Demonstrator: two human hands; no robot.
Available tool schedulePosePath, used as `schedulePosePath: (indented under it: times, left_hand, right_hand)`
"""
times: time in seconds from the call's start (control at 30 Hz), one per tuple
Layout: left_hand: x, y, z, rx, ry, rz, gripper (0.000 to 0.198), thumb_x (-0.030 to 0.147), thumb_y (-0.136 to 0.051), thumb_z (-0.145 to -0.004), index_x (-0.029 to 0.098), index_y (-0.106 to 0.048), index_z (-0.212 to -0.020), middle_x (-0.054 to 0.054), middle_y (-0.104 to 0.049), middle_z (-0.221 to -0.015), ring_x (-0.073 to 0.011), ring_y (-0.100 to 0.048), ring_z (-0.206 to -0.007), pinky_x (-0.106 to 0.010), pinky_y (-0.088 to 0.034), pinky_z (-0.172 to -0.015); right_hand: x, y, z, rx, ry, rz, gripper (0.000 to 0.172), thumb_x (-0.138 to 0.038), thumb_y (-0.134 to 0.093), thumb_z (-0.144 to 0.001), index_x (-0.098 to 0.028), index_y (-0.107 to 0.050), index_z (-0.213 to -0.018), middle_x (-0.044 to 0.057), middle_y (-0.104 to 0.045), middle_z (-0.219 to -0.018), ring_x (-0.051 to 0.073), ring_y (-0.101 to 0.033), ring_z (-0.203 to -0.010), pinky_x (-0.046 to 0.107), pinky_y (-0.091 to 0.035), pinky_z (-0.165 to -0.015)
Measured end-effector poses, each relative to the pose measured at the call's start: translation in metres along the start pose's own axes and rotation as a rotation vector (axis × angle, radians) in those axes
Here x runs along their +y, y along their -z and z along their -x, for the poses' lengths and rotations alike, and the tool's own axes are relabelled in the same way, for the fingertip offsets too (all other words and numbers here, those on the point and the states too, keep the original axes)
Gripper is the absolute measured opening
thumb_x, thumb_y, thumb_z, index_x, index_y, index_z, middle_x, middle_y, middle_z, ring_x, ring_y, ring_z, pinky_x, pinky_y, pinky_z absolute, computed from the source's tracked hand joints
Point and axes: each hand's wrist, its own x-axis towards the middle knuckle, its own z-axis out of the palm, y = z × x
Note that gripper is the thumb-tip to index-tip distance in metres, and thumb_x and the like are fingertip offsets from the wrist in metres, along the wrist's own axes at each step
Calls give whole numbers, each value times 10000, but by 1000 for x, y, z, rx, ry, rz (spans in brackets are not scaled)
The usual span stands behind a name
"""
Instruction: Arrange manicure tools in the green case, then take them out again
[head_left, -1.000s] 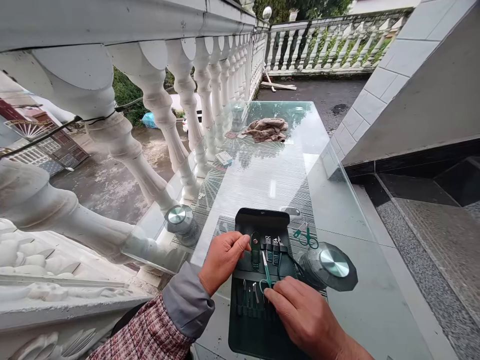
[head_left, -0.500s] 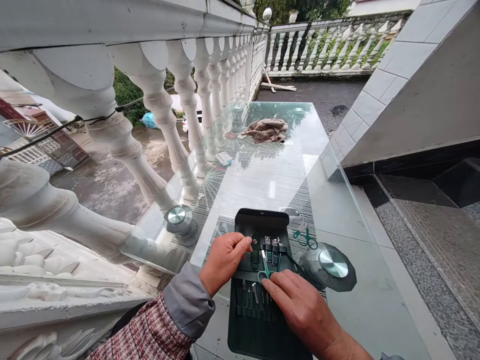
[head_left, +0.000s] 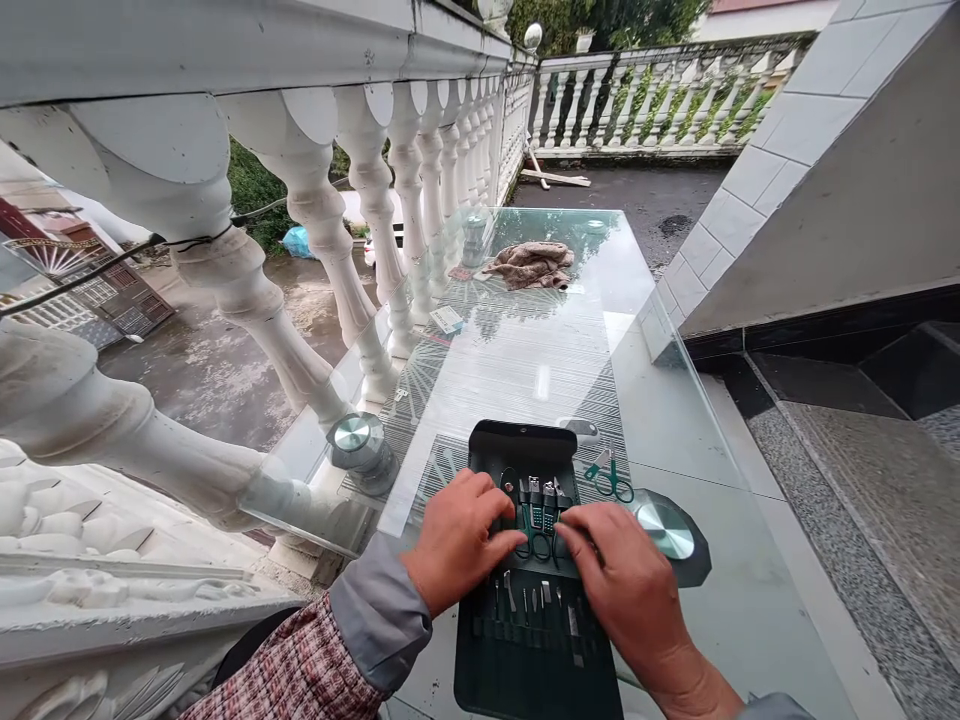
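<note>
A dark green manicure case (head_left: 499,685) lies unfolded on the glass table, with small metal tools along its lower row. Nail clippers (head_left: 535,505) sit under the strap of its upper half. Green-handled scissors (head_left: 540,545) stand among them, ring handles toward me. My left hand (head_left: 461,540) rests over the case's left side, fingers curved and thumb apart, its tip by the left ring. On the right side, my right hand (head_left: 630,585) has thumb and forefinger pinched together beside the clippers; what is between them is hidden. Another green-handled pair of scissors (head_left: 611,478) lies right of the case.
The glass tabletop (head_left: 675,440) rests on faceted supports, one (head_left: 667,535) close to my right hand. Farther off lie a brown cloth (head_left: 531,265) and a small box (head_left: 447,320). A white balustrade (head_left: 247,290) runs along the left; stone steps (head_left: 862,480) are at right.
My right hand has let go of the scissors' handle and moved up and right. The scissors now sit among the clippers. My left hand has shifted slightly right and down.
</note>
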Motion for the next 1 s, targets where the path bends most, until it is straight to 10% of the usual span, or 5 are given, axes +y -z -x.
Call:
schedulePosePath:
  times: [0.17,1.0]
  left_hand:
    - [-3,-4,2,-11,-145,-61,489,394,-845,-552,168,-578,-894,-44,-547,-982,-218,-477,-913,-308,-429,-748]
    - [-4,4,-5,-221,-267,-304,198,328,-692,-772,201,-600,-892,-38,-463,-995,-192,-441,-862,-304,-387,-711]
  right_hand:
    - [2,0,1,-100,-1,-33,117,-213,-481,-876,-190,-574,-809,37,-582,-783,169,-526,-777,312,-415,-709]
    - [-10,-5,0,-257,190,0,261,-135,-405,-893,-180,-627,-764,49,-556,-776,151,-460,-759,273,-380,-661]
